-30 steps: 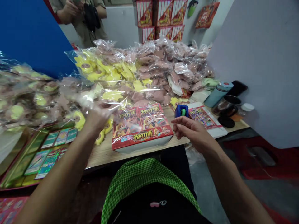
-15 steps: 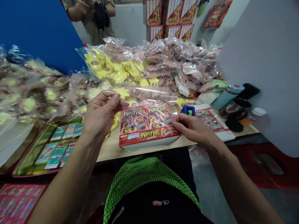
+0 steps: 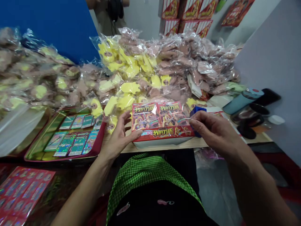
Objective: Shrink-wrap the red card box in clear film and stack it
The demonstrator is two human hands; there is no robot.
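A red and white box (image 3: pixel 163 138) with cartoon animals and Chinese lettering lies at the table's front edge, shiny clear plastic film (image 3: pixel 152 110) over its top. My left hand (image 3: pixel 122 133) is open at the box's left end, thumb on the front edge, fingers spread along the side. At the right end, my right hand (image 3: pixel 211 130) is closed in a pinch. A thin pale edge shows at those fingertips, too small to name. Partly hidden behind that hand is a blue tape dispenser (image 3: pixel 197 110).
Bagged yellow and brown plush-like pieces (image 3: pixel 174 62) are heaped along the back. Left are a gold-lined tray (image 3: pixel 37 141) of shiny cards and red printed sheets (image 3: pixel 25 191). A blue bottle (image 3: pixel 244 99) and dark mug (image 3: pixel 250 113) stand right. Stacked boxes (image 3: pixel 188 18) and a person's arm (image 3: pixel 125 3) appear behind.
My left hand has let go of the raised film and come down to the box's left end. The film now lies lower over the box. My right hand has shifted toward the tape dispenser.
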